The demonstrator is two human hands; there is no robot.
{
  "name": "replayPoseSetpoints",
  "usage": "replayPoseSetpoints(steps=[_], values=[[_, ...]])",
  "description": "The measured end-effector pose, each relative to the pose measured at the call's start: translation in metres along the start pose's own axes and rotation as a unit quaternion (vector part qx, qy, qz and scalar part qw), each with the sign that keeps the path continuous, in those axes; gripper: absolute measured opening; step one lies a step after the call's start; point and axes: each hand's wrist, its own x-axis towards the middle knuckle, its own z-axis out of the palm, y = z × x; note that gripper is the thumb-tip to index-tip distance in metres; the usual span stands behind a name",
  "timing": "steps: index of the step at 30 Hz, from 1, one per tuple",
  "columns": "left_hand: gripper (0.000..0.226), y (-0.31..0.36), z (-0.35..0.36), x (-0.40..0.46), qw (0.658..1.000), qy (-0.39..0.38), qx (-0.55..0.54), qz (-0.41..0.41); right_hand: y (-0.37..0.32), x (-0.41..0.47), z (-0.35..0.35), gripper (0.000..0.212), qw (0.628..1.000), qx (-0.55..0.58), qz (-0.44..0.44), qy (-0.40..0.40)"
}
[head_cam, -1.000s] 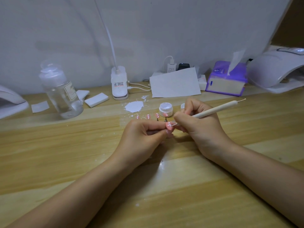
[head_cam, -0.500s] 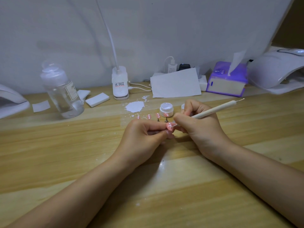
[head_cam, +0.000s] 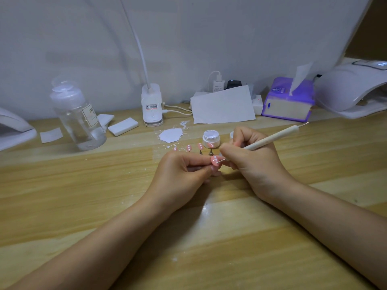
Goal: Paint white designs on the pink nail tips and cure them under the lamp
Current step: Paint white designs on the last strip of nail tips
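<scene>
From the head view, a wooden bench with pale and honey-toned plank stripes carries the work, its grain flecked with small white specks. The left hand pinches a pink nail tip between thumb and forefinger, just above the bench at the centre of the view; the tip is glossy, oval and already bears small white dots. The right hand grips a slim, matte white dotting pen like a pencil, its thin metal point touching the held tip's surface.

Just behind the hands stands a row of four more pink nail tips on small metal stands, each marked with white dots. Beside them sits a small round white jar, open, next to a patch of white paint smeared on the wood.

At the far right rests a smooth, domed white curing lamp, with a purple tissue box beside it. A clear plastic bottle stands at the left, a white foam block near it, and a sheet of white paper leans at the back.
</scene>
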Motion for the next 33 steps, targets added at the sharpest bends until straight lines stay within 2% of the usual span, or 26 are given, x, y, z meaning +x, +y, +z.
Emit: replayPoseSetpoints(steps=[2, 6, 11, 16, 20, 23, 27, 33], values=[[0.022, -0.0001, -0.0002, 0.0001, 1.000, 0.002, 0.005, 0.001, 0.0003, -0.0003, -0.0002, 0.037, 1.000, 0.002, -0.002, 0.002], [0.023, -0.0021, -0.0004, 0.0013, 1.000, 0.007, 0.018, -0.001, -0.0001, -0.0002, 0.0001, 0.029, 1.000, -0.015, -0.005, 0.004], [0.021, -0.0027, -0.0006, 0.0012, 1.000, 0.007, 0.022, 0.001, -0.0001, -0.0007, -0.0007, 0.046, 1.000, -0.017, -0.013, 0.009], [0.021, -0.0026, -0.0006, 0.0011, 1.000, 0.003, 0.017, 0.007, -0.0010, -0.0001, 0.0009, 0.032, 1.000, -0.018, -0.011, 0.008], [0.021, -0.0030, -0.0006, 0.0015, 1.000, 0.003, 0.015, 0.011, -0.0006, -0.0008, 0.0003, 0.041, 1.000, -0.023, -0.013, 0.014], [0.024, -0.0030, -0.0006, 0.0012, 1.000, 0.001, 0.013, 0.017, -0.0005, -0.0007, 0.0010, 0.031, 1.000, -0.022, -0.007, 0.013], [0.028, -0.0031, -0.0004, 0.0012, 1.000, 0.000, 0.010, 0.019, -0.0003, -0.0009, 0.0005, 0.038, 1.000, -0.022, -0.008, 0.012], [0.027, -0.0017, 0.0005, 0.0012, 1.000, -0.003, 0.001, 0.021, -0.0003, -0.0010, 0.0006, 0.034, 1.000, -0.025, -0.006, 0.012]])
